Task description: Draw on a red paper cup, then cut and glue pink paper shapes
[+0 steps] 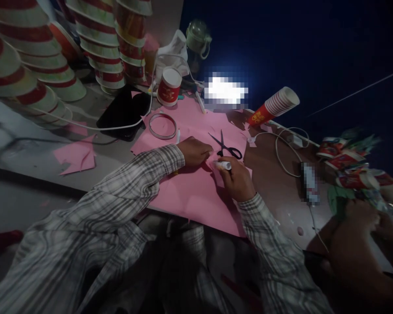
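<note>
My right hand (239, 179) is closed around a white marker-shaped tube (224, 165), its far end pointing at the pink paper. Close beside it, my left hand (194, 151) pinches a small pink paper piece (210, 159) with its fingertips. Under both hands spreads a large pink paper sheet (190, 196). Open-bladed scissors with black handles (229, 151) lie just beyond my right hand. A metal ring (163, 126) rests on the pink paper past my left forearm, and a slim white pen (178, 136) lies near my left wrist.
Tall stacks of paper cups (101, 52) stand at the left, near a black tablet-like slab (124, 113) and a single red cup (169, 87). A tilted cup stack (275, 104) is at the back right. White cables cross the table; another person's arms (356, 240) are at right.
</note>
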The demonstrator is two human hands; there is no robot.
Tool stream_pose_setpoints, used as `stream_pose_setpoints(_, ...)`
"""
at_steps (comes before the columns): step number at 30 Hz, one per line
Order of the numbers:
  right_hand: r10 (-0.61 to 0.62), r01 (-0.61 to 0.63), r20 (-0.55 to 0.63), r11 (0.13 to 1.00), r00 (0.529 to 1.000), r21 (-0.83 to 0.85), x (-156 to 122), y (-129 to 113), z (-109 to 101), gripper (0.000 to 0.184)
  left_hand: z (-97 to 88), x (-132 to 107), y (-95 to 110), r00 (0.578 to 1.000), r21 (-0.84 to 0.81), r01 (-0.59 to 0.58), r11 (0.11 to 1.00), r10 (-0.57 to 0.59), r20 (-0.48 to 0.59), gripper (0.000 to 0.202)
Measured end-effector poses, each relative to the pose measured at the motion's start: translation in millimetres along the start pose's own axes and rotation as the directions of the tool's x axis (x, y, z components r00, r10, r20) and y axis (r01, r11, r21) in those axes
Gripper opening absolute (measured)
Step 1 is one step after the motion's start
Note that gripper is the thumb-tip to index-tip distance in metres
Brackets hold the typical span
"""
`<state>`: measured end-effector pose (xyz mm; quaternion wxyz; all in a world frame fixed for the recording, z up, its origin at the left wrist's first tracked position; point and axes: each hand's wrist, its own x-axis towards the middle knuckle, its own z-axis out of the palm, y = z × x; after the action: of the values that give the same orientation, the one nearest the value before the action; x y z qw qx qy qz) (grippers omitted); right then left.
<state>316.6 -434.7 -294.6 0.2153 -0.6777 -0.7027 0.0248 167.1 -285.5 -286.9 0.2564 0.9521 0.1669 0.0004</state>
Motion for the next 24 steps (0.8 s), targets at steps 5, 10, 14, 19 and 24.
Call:
stream_pose_setpoints(5,-0.010,0.011,-0.052,1.000,0.999,0.015,6.1,0.8,6.4,0.036,3.0,0.2,-0.5,0.997,-0.012,0.007,1.000,-0.008,-0.077,0.037)
stream_pose_setpoints(10,-0.010,0.011,-0.023,1.000,1.000,0.029,10.6,3.8,3.4,0.035,6.9,2.9,-3.6,0.989,-0.094,0.073,0.993,-0.084,-0.120,0.046)
stream_pose_setpoints(14,0.025,-0.025,0.005,0.998,1.000,0.059,11.3,9.6,-4.9,0.030,5.3,3.8,-2.2,0.987,-0.162,0.100,0.982,-0.119,-0.108,0.046)
stream_pose_setpoints(19,0.046,-0.045,-0.017,0.996,0.999,0.081,25.4,6.3,1.3,0.025,3.0,2.6,-0.4,0.982,-0.200,0.133,0.971,-0.157,-0.105,0.043)
stream_pose_setpoints(24,0.030,-0.031,0.022,0.997,0.999,0.071,26.5,7.8,-2.3,0.029,3.6,3.5,-1.8,0.979,-0.238,0.144,0.961,-0.173,-0.105,0.043)
